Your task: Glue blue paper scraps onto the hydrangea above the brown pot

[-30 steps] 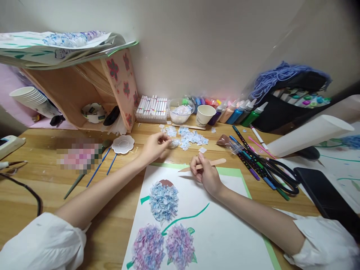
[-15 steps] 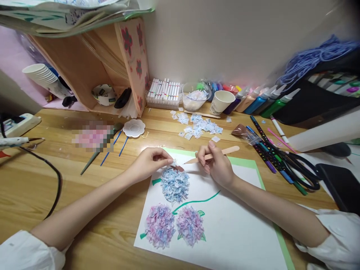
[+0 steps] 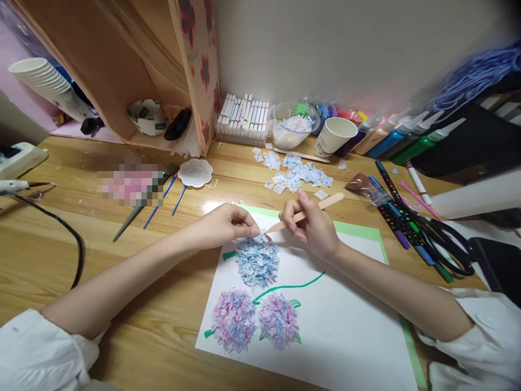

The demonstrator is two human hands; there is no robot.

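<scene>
My left hand [image 3: 232, 224] pinches a small pale paper piece [image 3: 260, 237] at the top edge of the blue paper flower [image 3: 258, 264]. In my right hand [image 3: 311, 222] is a wooden craft stick [image 3: 331, 201] with a pointed end, its tip close to that piece. A small brown patch shows at the flower's upper right. The flower sits on a white sheet [image 3: 350, 320] with a green border. Below it are a pink-purple paper flower [image 3: 234, 320] and a second purple paper flower [image 3: 279, 321], with green drawn stems and leaves.
Loose paper squares [image 3: 303, 172] lie behind the sheet, near a clear tub [image 3: 295, 127] and a paper cup [image 3: 336, 136]. Markers [image 3: 244, 117] stand at the wall. Scissors [image 3: 451, 250] and pens lie right; a flower-shaped palette [image 3: 195, 172], brushes and a glue gun [image 3: 16, 187] lie left.
The craft stick's tip has moved left and closer to the paper piece at the flower's top. The view has tilted downward a little. Both hands keep their grips.
</scene>
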